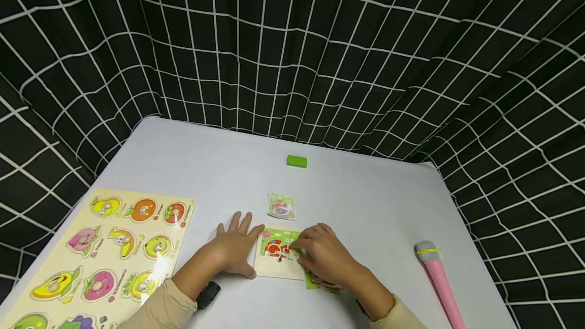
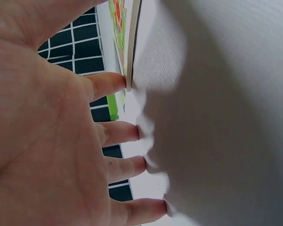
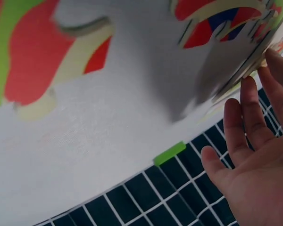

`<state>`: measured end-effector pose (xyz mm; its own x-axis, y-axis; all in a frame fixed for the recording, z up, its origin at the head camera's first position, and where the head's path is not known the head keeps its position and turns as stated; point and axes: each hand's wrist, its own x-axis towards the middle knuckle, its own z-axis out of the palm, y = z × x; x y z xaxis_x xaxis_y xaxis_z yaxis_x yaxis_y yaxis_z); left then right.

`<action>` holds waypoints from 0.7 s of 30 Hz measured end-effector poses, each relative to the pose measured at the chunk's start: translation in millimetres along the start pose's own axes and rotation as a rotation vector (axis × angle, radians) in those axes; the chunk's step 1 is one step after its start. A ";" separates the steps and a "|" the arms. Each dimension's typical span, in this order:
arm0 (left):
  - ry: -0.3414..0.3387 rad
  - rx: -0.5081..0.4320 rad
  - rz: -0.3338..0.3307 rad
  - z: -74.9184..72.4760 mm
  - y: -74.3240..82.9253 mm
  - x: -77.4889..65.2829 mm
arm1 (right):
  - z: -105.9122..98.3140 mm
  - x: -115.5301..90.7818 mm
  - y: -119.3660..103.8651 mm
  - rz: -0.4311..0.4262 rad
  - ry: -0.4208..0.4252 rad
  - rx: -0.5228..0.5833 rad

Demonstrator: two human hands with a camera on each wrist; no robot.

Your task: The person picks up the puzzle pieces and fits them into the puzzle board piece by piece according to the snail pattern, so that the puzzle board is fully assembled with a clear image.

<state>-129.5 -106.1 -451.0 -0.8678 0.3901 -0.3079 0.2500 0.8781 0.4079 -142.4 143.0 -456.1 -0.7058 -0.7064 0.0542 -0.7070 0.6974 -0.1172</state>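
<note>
My left hand (image 1: 234,252) lies palm down with fingers spread. Its thumb and index finger touch the left edge of a small wooden jigsaw board (image 1: 279,269), whose edge (image 2: 130,47) shows in the left wrist view. The upper part of the board carries a colourful picture; the lower part is bare wood. At the board's right side, my right hand (image 1: 325,255) pinches a puzzle piece (image 1: 294,254), mostly hidden by the fingers. Loose puzzle pieces (image 1: 312,282) lie partly under the right wrist, and a large red-and-green piece (image 3: 35,56) shows in the right wrist view.
A picture card (image 1: 281,206) lies just beyond the board, and a green block (image 1: 297,161) farther back. On the left is a large fruit puzzle board (image 1: 109,263). A pink toy microphone (image 1: 442,291) lies at the right. A black gridded curtain (image 1: 283,50) surrounds the table.
</note>
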 end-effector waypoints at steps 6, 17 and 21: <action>0.003 -0.003 0.001 0.8 0.8 1.5 | 1.2 2.1 -4.5 -0.003 0.015 -0.040; 0.006 -0.010 -0.001 -0.9 2.9 1.1 | -0.8 0.7 -7.5 0.039 -0.015 -0.056; 0.005 -0.009 -0.003 -1.2 2.4 0.7 | -3.9 -0.8 -6.3 0.049 -0.031 0.007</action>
<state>-130.1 -104.0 -449.1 -0.8709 0.3858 -0.3045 0.2436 0.8769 0.4143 -137.5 139.6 -451.5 -0.7380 -0.6746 0.0176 -0.6709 0.7307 -0.1263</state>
